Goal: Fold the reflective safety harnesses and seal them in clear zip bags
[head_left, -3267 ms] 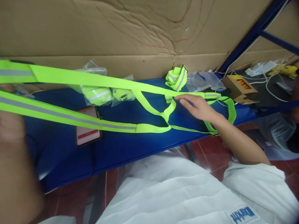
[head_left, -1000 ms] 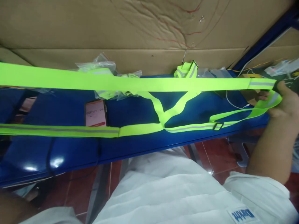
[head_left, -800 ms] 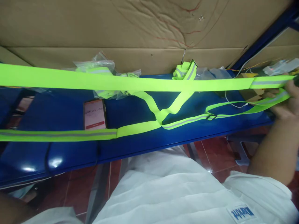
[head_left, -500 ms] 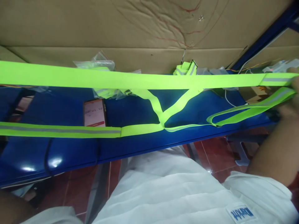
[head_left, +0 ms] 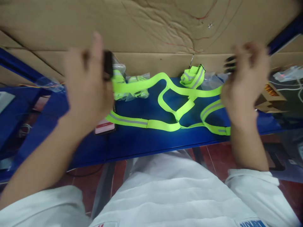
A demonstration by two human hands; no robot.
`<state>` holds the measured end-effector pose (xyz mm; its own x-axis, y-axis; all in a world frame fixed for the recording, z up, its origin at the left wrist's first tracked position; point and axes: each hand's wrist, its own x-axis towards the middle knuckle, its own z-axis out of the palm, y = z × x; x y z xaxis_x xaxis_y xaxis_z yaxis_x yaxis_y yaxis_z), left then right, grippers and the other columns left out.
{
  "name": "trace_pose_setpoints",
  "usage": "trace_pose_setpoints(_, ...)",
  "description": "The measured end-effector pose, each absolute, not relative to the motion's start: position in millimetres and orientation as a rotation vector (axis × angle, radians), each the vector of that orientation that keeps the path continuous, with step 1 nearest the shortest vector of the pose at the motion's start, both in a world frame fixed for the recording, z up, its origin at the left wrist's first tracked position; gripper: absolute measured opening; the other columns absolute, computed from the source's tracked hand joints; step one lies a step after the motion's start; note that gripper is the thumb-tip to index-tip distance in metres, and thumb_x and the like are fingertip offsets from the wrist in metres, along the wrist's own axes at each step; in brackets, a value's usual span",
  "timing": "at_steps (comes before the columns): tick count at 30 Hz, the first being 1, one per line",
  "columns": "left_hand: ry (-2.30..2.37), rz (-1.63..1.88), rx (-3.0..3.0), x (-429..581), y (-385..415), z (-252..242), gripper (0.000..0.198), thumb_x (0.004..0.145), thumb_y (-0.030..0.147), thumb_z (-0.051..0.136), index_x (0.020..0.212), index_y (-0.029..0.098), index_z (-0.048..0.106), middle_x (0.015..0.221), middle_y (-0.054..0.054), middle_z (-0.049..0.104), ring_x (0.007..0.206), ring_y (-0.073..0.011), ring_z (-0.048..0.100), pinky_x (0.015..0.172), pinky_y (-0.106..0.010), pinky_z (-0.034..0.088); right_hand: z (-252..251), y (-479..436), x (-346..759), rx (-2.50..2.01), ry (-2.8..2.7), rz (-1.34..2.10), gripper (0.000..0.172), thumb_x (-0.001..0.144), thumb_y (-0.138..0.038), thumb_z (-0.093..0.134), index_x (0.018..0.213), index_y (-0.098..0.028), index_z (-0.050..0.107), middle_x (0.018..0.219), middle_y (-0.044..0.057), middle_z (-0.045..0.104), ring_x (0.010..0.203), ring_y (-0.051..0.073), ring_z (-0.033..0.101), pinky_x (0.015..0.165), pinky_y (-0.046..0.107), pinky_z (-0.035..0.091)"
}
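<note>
A neon-yellow reflective strap vest [head_left: 184,114], made of elastic bands with grey stripes, sags in loops between my two hands above the blue table. My left hand [head_left: 88,83], blurred, is closed on one end of it, the index finger pointing up. A black buckle [head_left: 108,64] shows beside those fingers. At the other end, my right hand [head_left: 246,83] grips the bands, also blurred. Black buckle prongs [head_left: 229,64] stick out by its fingertips. Both palms are turned away, so the exact grip is hidden.
On the blue table [head_left: 142,143] lie a phone [head_left: 105,126] partly under the straps, bagged yellow straps [head_left: 138,91], and a folded strap bundle [head_left: 193,76]. An open cardboard box [head_left: 270,99] and white cables stand right. Cardboard [head_left: 94,25] lines the back.
My hands have come inward from the frame's sides. The vest, stretched taut before, now hangs slack in loops, and black buckles show at both hands.
</note>
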<state>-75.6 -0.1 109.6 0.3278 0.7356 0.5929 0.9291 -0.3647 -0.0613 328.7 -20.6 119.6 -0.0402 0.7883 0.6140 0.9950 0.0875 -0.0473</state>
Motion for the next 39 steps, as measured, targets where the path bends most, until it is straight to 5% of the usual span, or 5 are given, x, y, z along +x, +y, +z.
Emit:
trace_pose_setpoints(9,-1.424,-0.566,-2.534,-23,-27,49,0.076,0.106,0.03,0.047,0.176,0.01,0.026,0.144,-0.027,0.058,0.134,-0.0442,0.059,0.114,-0.061,0.053,58,-27,194,-1.422,-2.293,-0.182,0.076,0.106,-0.022,0.03,0.182,-0.023,0.028,0.167,0.019,0.048,0.144,0.05,0.051,0.116,0.076,0.049)
trace_pose_setpoints(21,-1.398,-0.626,-2.576,-13,-21,63,0.073,0.11,0.036,0.046,0.176,0.011,0.027,0.152,-0.027,0.054,0.143,-0.0442,0.054,0.121,-0.061,0.048,53,-17,189,-1.364,-2.243,-0.216,0.073,0.112,-0.028,0.023,0.184,-0.028,0.006,0.166,0.021,0.045,0.147,0.05,0.05,0.118,0.079,0.046)
trace_pose_setpoints(31,-1.242,-0.894,-2.566,3,18,100,0.076,0.108,0.036,0.05,0.176,0.009,0.026,0.158,-0.028,0.047,0.149,-0.0478,0.045,0.127,-0.066,0.036,106,16,185,-1.375,-2.103,-0.278,0.068,0.113,-0.017,0.028,0.181,-0.017,0.023,0.168,0.024,0.044,0.157,0.049,0.044,0.127,0.076,0.038)
trace_pose_setpoints(36,-1.165,-0.937,-2.549,13,31,119,0.081,0.099,0.023,0.052,0.174,0.006,0.028,0.163,-0.028,0.045,0.145,-0.0473,0.047,0.125,-0.066,0.038,121,24,183,-1.322,-2.196,-0.284,0.083,0.102,-0.008,0.047,0.181,-0.008,0.021,0.175,0.025,0.036,0.165,0.044,0.033,0.137,0.066,0.031)
trace_pose_setpoints(39,-1.145,-1.017,-2.577,9,36,140,0.081,0.098,0.029,0.058,0.174,0.011,0.033,0.157,-0.025,0.05,0.144,-0.0452,0.049,0.128,-0.064,0.038,137,30,199,-1.107,-2.272,-0.21,0.099,0.098,-0.023,0.069,0.182,-0.014,0.017,0.18,0.021,0.031,0.168,0.041,0.029,0.14,0.064,0.028)
